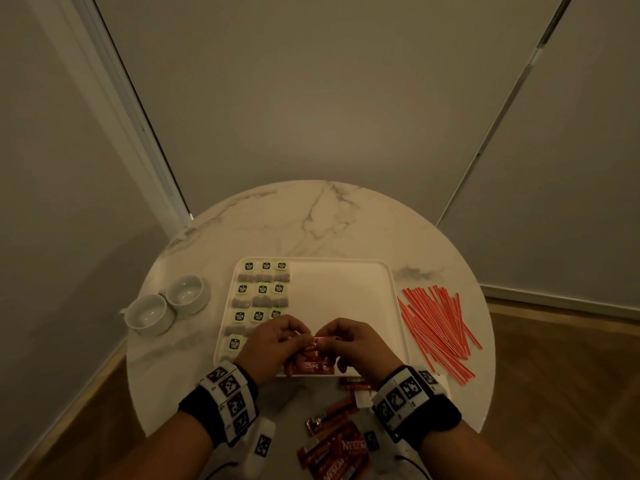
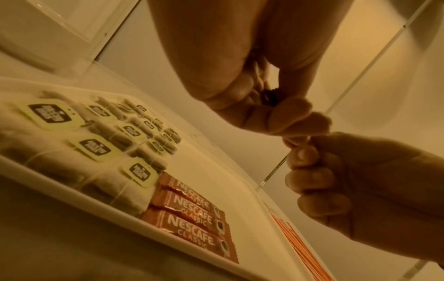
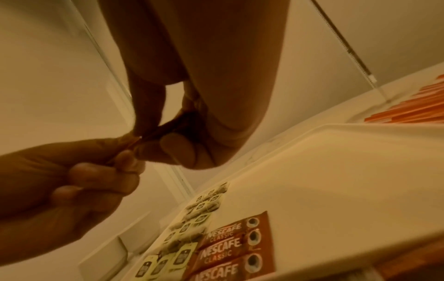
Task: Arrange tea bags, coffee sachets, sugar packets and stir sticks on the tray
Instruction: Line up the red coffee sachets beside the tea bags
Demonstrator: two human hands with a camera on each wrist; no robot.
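Both hands hold one red coffee sachet [image 1: 316,341] just above the near part of the white tray [image 1: 346,292]. My left hand [image 1: 298,336] pinches its left end and my right hand [image 1: 329,341] pinches its right end. In the right wrist view the sachet [image 3: 168,126] shows as a dark strip between the fingers of both hands. Three Nescafe sachets [image 1: 313,366] [image 2: 192,214] [image 3: 228,247] lie side by side at the tray's front. Tea bags [image 1: 261,296] [image 2: 96,133] fill the tray's left side in rows. The tray's right half is bare.
Red stir sticks [image 1: 436,327] lie in a loose heap on the round marble table [image 1: 311,216], right of the tray. Two white cups [image 1: 166,303] stand to the tray's left. Several loose sachets [image 1: 332,445] lie on the table between my wrists.
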